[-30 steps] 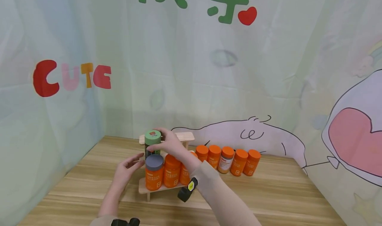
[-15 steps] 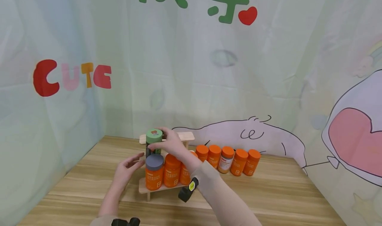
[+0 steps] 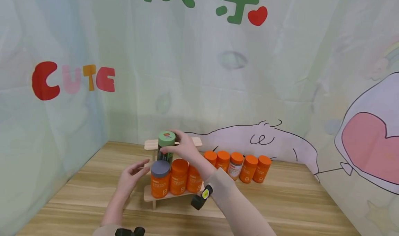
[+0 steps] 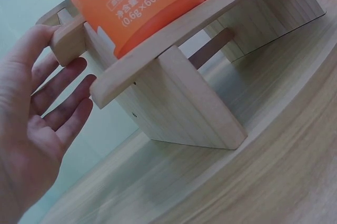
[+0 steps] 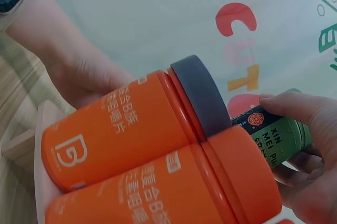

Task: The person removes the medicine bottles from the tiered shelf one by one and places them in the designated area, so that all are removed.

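Note:
My right hand (image 3: 184, 147) holds a green-lidded jar (image 3: 166, 139) with a dark and green label, thumb on one side and fingers on the other. It stands over the back of a small two-tier wooden rack (image 3: 149, 194); whether its hidden base touches the rack, I cannot tell. On the lower tier in front are a grey-lidded orange jar (image 3: 160, 184) and two orange-lidded jars (image 3: 179, 180). At the rack's left end is my left hand (image 3: 130, 176). The left wrist view shows its loosely bent fingers (image 4: 63, 87) at the board ends, gripping no jar.
Several more orange-lidded jars (image 3: 249, 170) stand in a row on the wooden table (image 3: 280, 201), right of the rack. One of them has a white label (image 3: 235, 169). A printed cloth backdrop (image 3: 199, 73) hangs behind and at both sides.
My right hand has carried the green-lidded jar a short way to the right and slightly farther back over the rack. My left hand stays about where it was; the orange jars have not moved.

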Demonstrator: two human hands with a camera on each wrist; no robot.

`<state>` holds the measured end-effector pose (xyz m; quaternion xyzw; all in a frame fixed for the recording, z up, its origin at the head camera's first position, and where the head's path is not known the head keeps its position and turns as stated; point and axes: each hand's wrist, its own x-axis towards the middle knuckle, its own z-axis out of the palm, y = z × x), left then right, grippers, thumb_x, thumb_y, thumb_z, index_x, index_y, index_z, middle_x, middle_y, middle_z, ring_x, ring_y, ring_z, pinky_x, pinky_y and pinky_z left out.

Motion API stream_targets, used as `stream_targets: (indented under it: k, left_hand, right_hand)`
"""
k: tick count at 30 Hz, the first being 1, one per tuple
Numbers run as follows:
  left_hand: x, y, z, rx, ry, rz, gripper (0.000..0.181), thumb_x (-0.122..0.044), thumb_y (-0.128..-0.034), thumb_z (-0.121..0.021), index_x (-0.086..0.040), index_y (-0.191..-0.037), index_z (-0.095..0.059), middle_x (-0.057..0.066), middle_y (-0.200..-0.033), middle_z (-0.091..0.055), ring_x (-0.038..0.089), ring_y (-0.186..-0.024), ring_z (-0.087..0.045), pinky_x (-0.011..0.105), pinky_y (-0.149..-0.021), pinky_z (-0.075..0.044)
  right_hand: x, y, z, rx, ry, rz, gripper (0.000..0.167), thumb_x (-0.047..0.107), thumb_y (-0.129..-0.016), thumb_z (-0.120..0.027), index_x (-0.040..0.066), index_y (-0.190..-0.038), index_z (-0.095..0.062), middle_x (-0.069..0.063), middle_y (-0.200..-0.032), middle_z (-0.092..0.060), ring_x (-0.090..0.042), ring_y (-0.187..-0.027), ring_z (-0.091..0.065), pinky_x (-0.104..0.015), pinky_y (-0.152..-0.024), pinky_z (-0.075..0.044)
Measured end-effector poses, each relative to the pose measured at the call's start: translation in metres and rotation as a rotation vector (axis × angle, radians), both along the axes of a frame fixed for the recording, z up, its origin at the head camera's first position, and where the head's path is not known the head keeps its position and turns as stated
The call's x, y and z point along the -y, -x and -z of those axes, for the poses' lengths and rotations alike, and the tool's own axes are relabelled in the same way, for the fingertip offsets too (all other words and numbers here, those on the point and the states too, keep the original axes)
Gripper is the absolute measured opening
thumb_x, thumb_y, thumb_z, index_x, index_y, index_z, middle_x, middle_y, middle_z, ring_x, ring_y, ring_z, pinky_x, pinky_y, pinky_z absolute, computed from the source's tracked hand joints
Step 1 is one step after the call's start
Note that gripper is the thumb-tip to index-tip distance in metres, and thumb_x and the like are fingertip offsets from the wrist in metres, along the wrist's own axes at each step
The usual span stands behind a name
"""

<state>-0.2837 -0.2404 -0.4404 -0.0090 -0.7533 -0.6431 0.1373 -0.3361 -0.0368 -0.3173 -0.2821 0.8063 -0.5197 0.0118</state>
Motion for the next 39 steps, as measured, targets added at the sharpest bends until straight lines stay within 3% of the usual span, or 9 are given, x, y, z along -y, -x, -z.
stream_targets:
  k: [15, 25, 39]
  left_hand:
    - [0.000, 0.001, 0.001, -0.019, 0.007, -0.009, 0.049, -0.021, -0.0955, -0.064, 0.007, -0.135, -0.054, -0.041, -0.095, -0.055, -0.015, -0.091, -0.053, 0.007, -0.082, -0.043]
    - [0.000, 0.002, 0.001, -0.026, -0.006, -0.008, 0.050, -0.020, -0.0950, -0.065, 0.008, -0.135, -0.053, -0.040, -0.095, -0.056, -0.015, -0.091, -0.054, 0.007, -0.081, -0.044]
    - [0.004, 0.005, 0.003, -0.013, -0.011, -0.007, 0.051, -0.021, -0.0951, -0.065, 0.006, -0.136, -0.052, -0.040, -0.096, -0.056, -0.016, -0.092, -0.054, 0.006, -0.082, -0.044]
  right_hand:
    - [-0.034, 0.011, -0.003, -0.006, 0.060, 0.032, 0.063, 0.015, -0.080, -0.080, 0.012, -0.137, -0.054, -0.008, -0.124, -0.063, -0.020, -0.106, -0.060, -0.030, -0.085, -0.051]
    - [-0.068, 0.011, -0.009, -0.020, 0.113, 0.059, 0.062, 0.010, -0.082, -0.077, 0.008, -0.138, -0.051, -0.014, -0.128, -0.060, -0.028, -0.113, -0.059, -0.040, -0.094, -0.051]
    - [-0.122, 0.021, -0.011, -0.061, 0.124, 0.232, 0.063, 0.011, -0.083, -0.075, 0.006, -0.139, -0.048, -0.017, -0.132, -0.058, -0.032, -0.120, -0.054, -0.049, -0.104, -0.044]
